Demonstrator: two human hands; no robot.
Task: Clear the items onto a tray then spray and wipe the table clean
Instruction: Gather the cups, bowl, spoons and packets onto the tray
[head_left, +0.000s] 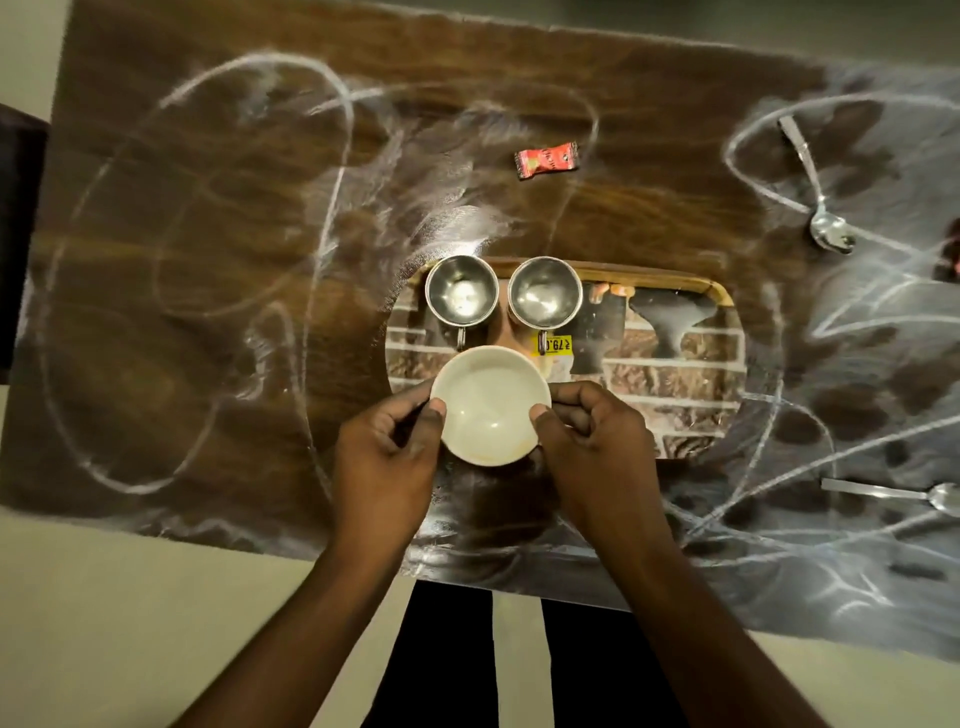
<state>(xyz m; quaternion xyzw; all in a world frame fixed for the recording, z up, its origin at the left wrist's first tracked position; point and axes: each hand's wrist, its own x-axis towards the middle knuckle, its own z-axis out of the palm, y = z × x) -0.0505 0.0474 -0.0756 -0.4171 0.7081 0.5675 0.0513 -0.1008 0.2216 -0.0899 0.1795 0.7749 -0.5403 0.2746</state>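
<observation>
Step in hand: setting the white bowl (490, 404) down on the tray (719, 295), at its near left corner, just in front of the two steel cups.
Hands: left hand (387, 452) and right hand (597, 441) both pinching the bowl rim, thumbs inside.
Doing it well: lower level, clear of the cup handles, release only once seated; whether already resting on the tray, hard to tell.
Steel cups: two, left cup (461, 291) and right cup (544, 293), at the tray's far left.
Spoons: two, far spoon (821, 208) and near spoon (893, 492), right of the tray on the counter (208, 234).
Red wrapper (545, 160): one, beyond the tray.
Bowls: one.
</observation>
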